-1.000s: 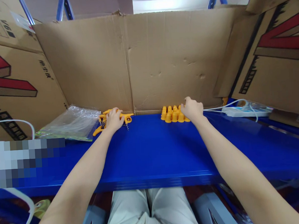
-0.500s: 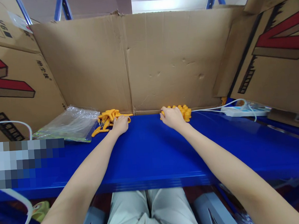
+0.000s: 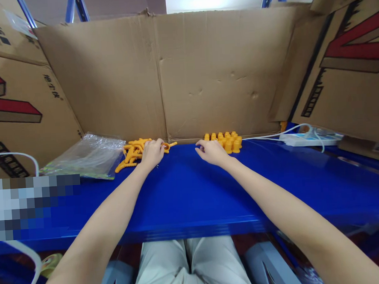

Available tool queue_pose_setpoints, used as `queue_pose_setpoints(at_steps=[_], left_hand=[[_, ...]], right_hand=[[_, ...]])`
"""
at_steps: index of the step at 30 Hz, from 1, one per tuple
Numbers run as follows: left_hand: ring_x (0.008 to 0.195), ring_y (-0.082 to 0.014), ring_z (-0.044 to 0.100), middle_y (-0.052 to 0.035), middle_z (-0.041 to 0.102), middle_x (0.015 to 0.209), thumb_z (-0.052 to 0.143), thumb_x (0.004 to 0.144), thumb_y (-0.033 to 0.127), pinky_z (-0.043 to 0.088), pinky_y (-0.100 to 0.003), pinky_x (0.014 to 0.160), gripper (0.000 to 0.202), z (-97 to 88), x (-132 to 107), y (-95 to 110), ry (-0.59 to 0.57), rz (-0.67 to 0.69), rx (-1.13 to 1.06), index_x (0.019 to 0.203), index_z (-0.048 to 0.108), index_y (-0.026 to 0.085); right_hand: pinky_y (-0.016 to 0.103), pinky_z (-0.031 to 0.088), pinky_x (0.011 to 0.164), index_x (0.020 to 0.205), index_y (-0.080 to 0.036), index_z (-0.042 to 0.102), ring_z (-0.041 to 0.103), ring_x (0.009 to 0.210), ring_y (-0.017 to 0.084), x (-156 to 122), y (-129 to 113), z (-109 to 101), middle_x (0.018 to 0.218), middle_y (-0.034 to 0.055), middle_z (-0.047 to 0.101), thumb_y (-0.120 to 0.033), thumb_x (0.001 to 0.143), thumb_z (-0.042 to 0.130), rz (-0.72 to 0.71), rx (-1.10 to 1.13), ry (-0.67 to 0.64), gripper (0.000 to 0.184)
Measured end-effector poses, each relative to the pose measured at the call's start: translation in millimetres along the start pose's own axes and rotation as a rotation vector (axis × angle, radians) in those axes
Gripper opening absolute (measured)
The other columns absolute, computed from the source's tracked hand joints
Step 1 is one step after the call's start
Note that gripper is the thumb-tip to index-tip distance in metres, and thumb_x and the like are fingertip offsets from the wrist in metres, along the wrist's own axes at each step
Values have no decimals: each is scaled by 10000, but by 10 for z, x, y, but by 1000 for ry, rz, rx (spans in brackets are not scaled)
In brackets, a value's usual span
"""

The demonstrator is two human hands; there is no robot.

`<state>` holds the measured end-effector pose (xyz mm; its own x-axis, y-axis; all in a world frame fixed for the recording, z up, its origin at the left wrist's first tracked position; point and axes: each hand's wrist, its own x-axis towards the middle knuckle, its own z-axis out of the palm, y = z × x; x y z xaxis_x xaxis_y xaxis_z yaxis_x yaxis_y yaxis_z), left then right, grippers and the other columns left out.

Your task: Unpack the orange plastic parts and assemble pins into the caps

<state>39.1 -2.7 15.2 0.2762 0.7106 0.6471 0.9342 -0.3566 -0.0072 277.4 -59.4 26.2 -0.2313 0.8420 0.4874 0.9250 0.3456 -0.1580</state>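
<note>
My left hand (image 3: 153,154) is closed on a yellow-orange plastic piece with a ring-shaped end (image 3: 167,146), which sticks out to the right of the fingers. Beside and behind that hand lies a heap of yellow-orange branched plastic pieces (image 3: 131,155), some with small chains. My right hand (image 3: 213,152) hovers left of a cluster of yellow cup-shaped pieces (image 3: 230,144), its fingers curled. Whatever may be in those fingers is hidden by the hand. The cups stand close together in rows on the blue table (image 3: 186,193).
A clear plastic bag (image 3: 84,159) lies left of the heap. Cardboard panels (image 3: 204,72) wall the back and both sides. At the right, a white power strip (image 3: 311,139) with a cable rests on the table. Another white cable (image 3: 32,258) hangs at the lower left.
My right hand has shifted left, off the cup-shaped pieces, uncovering more of them. My left hand has risen slightly, and the ring-ended piece now projects further right from it.
</note>
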Motion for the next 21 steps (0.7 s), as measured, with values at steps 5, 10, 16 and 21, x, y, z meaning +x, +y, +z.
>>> queue_pose_setpoints(at_steps=[5, 10, 16, 21], left_hand=[[779, -207, 583, -66, 673, 814, 453, 866, 243, 390, -351, 809, 135, -99, -13, 254, 165, 96, -90, 865, 575, 184], [725, -185, 586, -57, 663, 743, 443, 873, 219, 391, -349, 797, 156, -174, -70, 570, 261, 275, -139, 808, 578, 175], [880, -201, 617, -86, 698, 926, 423, 918, 243, 396, -355, 821, 214, -240, -136, 734, 255, 429, -222, 973, 609, 151], [1000, -220, 597, -98, 676, 1011, 465, 910, 267, 389, -380, 880, 243, -215, -134, 674, 136, 526, -226, 1074, 611, 163]], right_hand=[[323, 466, 816, 1110, -118, 605, 650, 860, 183, 48, -29, 166, 946, 110, 704, -267, 924, 459, -16, 513, -72, 280], [288, 488, 737, 1141, -155, 588, 655, 778, 134, 76, -134, 169, 1012, 93, 686, -349, 974, 329, 80, 969, -130, 364], [248, 467, 606, 1085, -184, 618, 650, 674, 121, 66, -203, 111, 965, 60, 681, -322, 932, 428, 212, 1193, -65, 280], [232, 443, 509, 1032, -175, 628, 564, 481, 86, 67, -170, 135, 764, 10, 661, -174, 855, 470, 342, 1262, -34, 237]])
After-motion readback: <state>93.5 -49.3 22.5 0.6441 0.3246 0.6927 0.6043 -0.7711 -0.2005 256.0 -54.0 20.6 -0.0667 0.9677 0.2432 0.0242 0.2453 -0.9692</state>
